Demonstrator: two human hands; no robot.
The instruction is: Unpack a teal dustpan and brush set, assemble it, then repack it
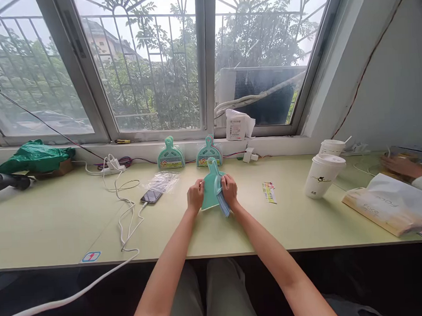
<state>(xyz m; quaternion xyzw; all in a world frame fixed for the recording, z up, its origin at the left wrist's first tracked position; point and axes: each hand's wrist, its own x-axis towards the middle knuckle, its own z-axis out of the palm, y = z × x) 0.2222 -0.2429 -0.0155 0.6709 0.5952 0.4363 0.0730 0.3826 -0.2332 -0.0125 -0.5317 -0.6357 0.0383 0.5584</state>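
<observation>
— Both hands are closed on one thing: the left hand (195, 195) pinches the left edge of the teal dustpan (210, 190), and the right hand (229, 190) has its grip on the right edge together with the small brush (223, 202), whose pale blue bristles hang below the fingers.

— Where is the dustpan exactly?

— It is held tilted, its lower edge on or just above the worktop (58, 222); I cannot tell which. Its handle points away from the person. Just behind the dustpan, two packaged dustpan sets (171, 155) (209, 152) lean against the window ledge. Left of the dustpan lie an empty clear bag (162, 181) and a phone (151, 196) on its white cable (124, 228). Right of the dustpan is a small printed card (269, 192), and farther right two paper cups (321, 175).

— How should the handling be done well?

— I think the brush and the pan should be kept pressed flat together, with thumbs on the front and fingers behind, so that neither slips. The lower edge may rest on the worktop for support. The bristles should not be bent.

— Is somebody else there?

— Yes, far right of the dustpan, another person's hand (400, 165) rests near a paper bag (387, 210).
</observation>
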